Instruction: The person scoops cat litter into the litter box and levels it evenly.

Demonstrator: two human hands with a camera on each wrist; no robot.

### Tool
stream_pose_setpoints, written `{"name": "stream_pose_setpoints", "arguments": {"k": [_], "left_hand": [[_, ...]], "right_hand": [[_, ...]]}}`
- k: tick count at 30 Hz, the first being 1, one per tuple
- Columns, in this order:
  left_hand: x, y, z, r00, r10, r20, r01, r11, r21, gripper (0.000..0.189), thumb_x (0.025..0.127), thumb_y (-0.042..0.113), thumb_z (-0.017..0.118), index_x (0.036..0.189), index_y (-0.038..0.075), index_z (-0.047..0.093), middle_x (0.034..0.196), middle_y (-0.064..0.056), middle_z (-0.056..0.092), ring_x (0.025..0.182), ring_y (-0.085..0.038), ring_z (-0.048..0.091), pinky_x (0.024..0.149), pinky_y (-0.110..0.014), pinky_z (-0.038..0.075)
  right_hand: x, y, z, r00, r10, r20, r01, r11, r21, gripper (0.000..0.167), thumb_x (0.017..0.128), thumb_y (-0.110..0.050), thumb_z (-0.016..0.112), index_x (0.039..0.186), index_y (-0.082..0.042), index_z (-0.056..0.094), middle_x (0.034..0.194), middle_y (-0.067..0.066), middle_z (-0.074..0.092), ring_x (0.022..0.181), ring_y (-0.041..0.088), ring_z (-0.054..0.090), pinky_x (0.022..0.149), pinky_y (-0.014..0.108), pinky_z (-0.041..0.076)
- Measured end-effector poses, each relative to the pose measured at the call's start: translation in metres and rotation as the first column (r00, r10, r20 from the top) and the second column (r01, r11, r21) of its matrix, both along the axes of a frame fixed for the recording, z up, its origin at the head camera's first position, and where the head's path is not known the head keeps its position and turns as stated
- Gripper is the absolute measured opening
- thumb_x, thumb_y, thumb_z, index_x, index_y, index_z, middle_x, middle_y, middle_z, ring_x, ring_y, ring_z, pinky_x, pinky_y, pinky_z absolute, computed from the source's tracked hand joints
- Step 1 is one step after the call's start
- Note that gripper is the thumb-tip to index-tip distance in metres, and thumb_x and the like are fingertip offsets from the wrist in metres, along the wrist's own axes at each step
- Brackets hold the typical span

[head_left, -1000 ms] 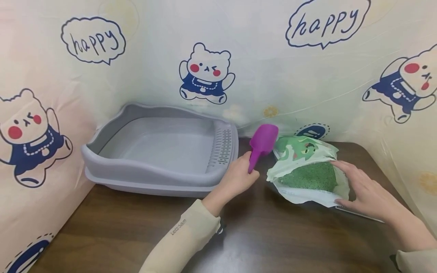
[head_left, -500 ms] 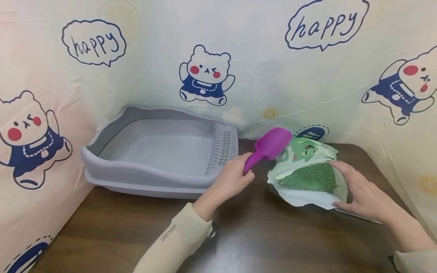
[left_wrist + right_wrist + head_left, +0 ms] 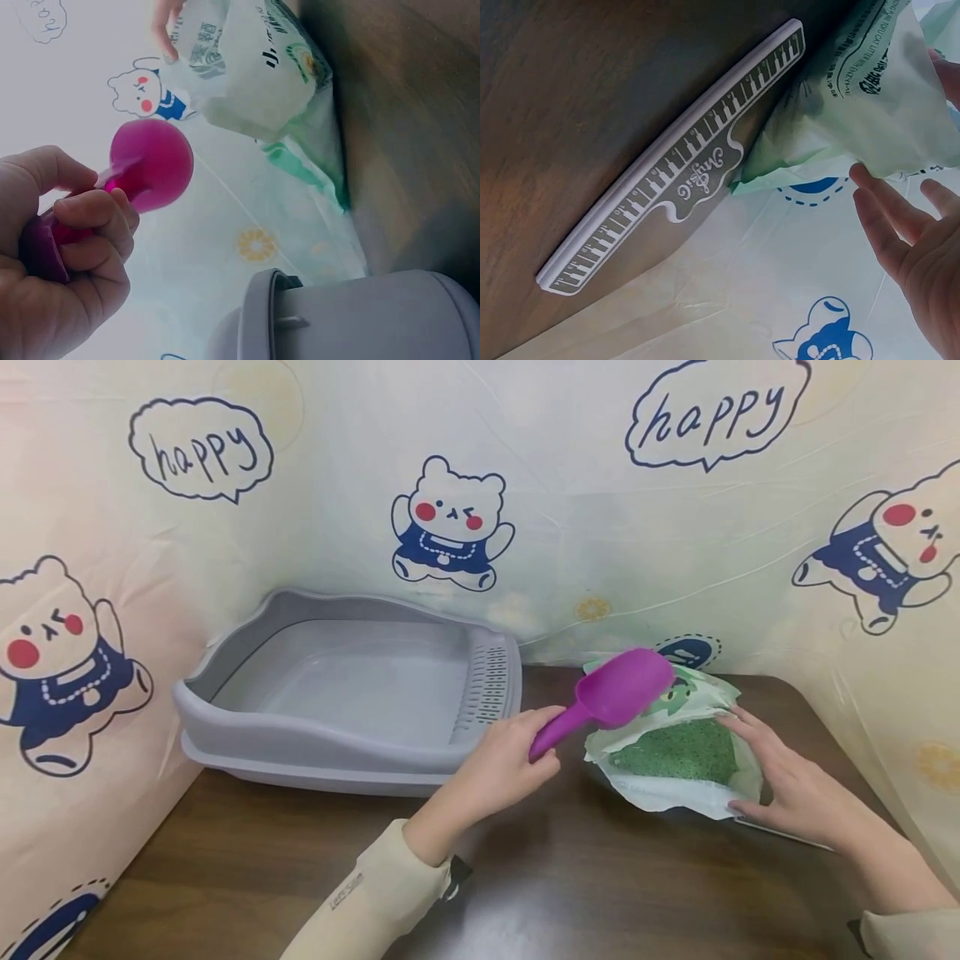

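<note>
In the head view, my left hand (image 3: 504,770) grips the handle of a purple scoop (image 3: 628,687). Its blade is raised over the back left part of an opened white and green bag of cat litter (image 3: 663,797), apart from the litter. Green granules (image 3: 678,752) show in the bag's mouth. My right hand (image 3: 806,793) rests on the bag's right side, fingers spread. Fairly straight fingertips (image 3: 881,214) touch the bag in the right wrist view. The left wrist view shows my fingers curled round the scoop handle (image 3: 64,232).
A grey litter box (image 3: 315,745) with a slotted strip along its right end stands left of the bag on the brown wooden table (image 3: 525,893). A ruler with piano-key print (image 3: 675,165) lies beside the bag. Printed cloth (image 3: 570,510) hangs close behind.
My left hand has turned the scoop from nearly upright to slanting right, bringing its blade over the bag. The right hand stays at the bag's side.
</note>
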State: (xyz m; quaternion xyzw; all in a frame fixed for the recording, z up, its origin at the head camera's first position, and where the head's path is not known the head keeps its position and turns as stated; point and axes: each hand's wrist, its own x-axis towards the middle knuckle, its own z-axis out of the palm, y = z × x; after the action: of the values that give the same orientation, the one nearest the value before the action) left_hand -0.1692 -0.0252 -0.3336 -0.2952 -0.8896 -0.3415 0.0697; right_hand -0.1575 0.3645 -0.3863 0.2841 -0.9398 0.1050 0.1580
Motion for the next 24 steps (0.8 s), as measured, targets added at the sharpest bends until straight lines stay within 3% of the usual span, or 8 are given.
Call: {"name": "stream_pose_setpoints", "arguments": {"k": [2,4,7,9,18,24], "left_hand": [[0.003,-0.002,0.001,1.000,-0.015,-0.011,0.015,1.000,-0.004,0.049,0.085,0.011,0.063,0.133,0.014,0.060,0.091,0.001,0.060,0.070,-0.013,0.052,0.062,-0.024,0.043],[0.005,-0.003,0.002,0.999,-0.031,-0.018,0.030,1.000,-0.007,0.049,0.084,0.010,0.063,0.133,0.015,0.060,0.090,0.002,0.059,0.069,-0.012,0.051,0.061,-0.023,0.042],[0.008,-0.005,0.003,0.998,-0.056,-0.013,0.056,0.998,-0.010,0.050,0.084,0.010,0.063,0.133,0.016,0.060,0.091,0.003,0.060,0.068,-0.011,0.050,0.060,-0.023,0.041],[0.009,-0.007,0.004,0.997,-0.076,-0.010,0.076,0.997,-0.017,0.050,0.084,0.010,0.063,0.134,0.016,0.060,0.094,0.003,0.061,0.069,-0.011,0.051,0.060,-0.022,0.041],[0.013,-0.008,0.006,0.979,-0.202,0.018,0.203,0.977,-0.062,0.049,0.086,0.011,0.064,0.134,0.014,0.059,0.098,0.002,0.063,0.071,-0.009,0.053,0.062,-0.019,0.044],[0.013,-0.005,0.007,0.965,-0.257,0.051,0.261,0.962,-0.085,0.048,0.086,0.011,0.063,0.134,0.014,0.059,0.099,0.002,0.064,0.074,-0.009,0.054,0.063,-0.017,0.045]], "right_hand": [[-0.001,0.001,-0.002,1.000,0.007,-0.006,-0.007,1.000,-0.009,0.121,0.057,-0.021,0.094,0.156,-0.011,0.025,0.160,0.018,0.028,0.124,0.026,0.055,0.087,0.020,0.050],[-0.002,0.002,-0.004,1.000,0.020,-0.013,-0.020,1.000,-0.024,0.124,0.055,-0.020,0.095,0.157,-0.011,0.024,0.160,0.018,0.029,0.143,0.015,0.037,0.103,0.007,0.033],[-0.005,0.002,-0.006,0.998,0.057,-0.025,-0.058,0.996,-0.062,0.126,0.053,-0.017,0.095,0.157,-0.009,0.024,0.158,0.020,0.031,0.147,-0.006,0.014,0.103,-0.003,0.009],[-0.006,0.001,-0.006,0.997,0.073,-0.036,-0.075,0.995,-0.071,0.127,0.051,-0.015,0.096,0.156,-0.007,0.025,0.157,0.022,0.033,0.145,-0.012,0.007,0.105,-0.003,0.008],[-0.006,0.001,-0.004,0.998,0.064,-0.022,-0.066,0.996,-0.066,0.127,0.053,-0.015,0.096,0.157,-0.009,0.024,0.157,0.020,0.032,0.147,-0.010,0.009,0.106,-0.002,0.007],[-0.005,0.002,-0.003,0.999,0.045,0.010,-0.044,0.998,-0.048,0.128,0.054,-0.017,0.096,0.158,-0.011,0.022,0.159,0.018,0.030,0.152,0.010,0.020,0.105,-0.001,0.005]]}}
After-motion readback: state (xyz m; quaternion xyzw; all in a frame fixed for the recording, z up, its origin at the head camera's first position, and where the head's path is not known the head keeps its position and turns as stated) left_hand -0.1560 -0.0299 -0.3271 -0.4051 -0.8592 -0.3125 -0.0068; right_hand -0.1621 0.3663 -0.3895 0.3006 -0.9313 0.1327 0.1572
